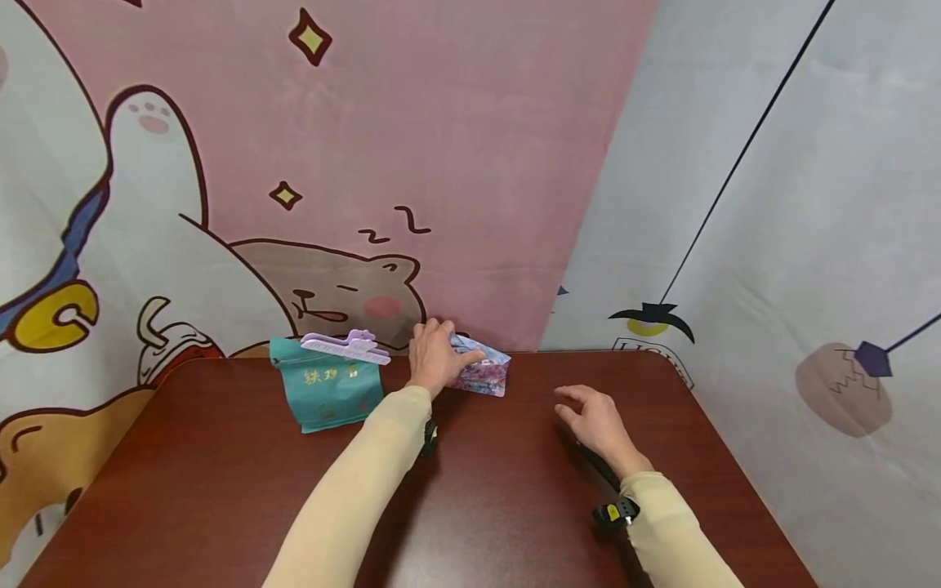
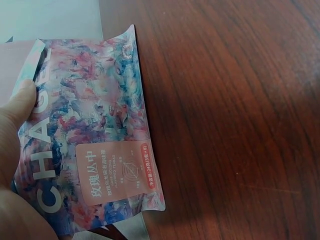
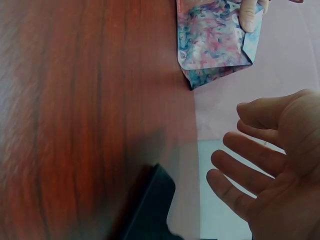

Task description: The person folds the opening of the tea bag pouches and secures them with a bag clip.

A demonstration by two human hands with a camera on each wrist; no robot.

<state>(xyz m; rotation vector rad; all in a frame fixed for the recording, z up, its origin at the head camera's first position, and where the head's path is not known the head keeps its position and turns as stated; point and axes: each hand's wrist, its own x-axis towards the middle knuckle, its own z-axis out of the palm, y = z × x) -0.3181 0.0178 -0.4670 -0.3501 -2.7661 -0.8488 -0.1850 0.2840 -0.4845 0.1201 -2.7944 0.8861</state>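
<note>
A tea bag pouch [image 1: 487, 377] with blue and pink paint-like print stands near the table's back edge. My left hand [image 1: 435, 355] grips its top, the thumb [image 2: 22, 100] lying across the front near the folded upper edge. Large white letters and a pink label show on the pouch [image 2: 95, 115] in the left wrist view; the other fingers are hidden behind it. To the right, my right hand [image 1: 599, 420] hovers over the table, fingers spread and slightly bent, holding nothing. In the right wrist view the right hand [image 3: 280, 155] is apart from the pouch [image 3: 212, 37].
Left of the left hand stands a teal pouch [image 1: 334, 396] with gold characters, a lilac sealing clip [image 1: 347, 346] across its top. The reddish-brown table [image 1: 500, 498] meets a cartoon-printed cloth [image 1: 515, 163] at the back. A black strap [image 1: 617, 513] is on the right wrist.
</note>
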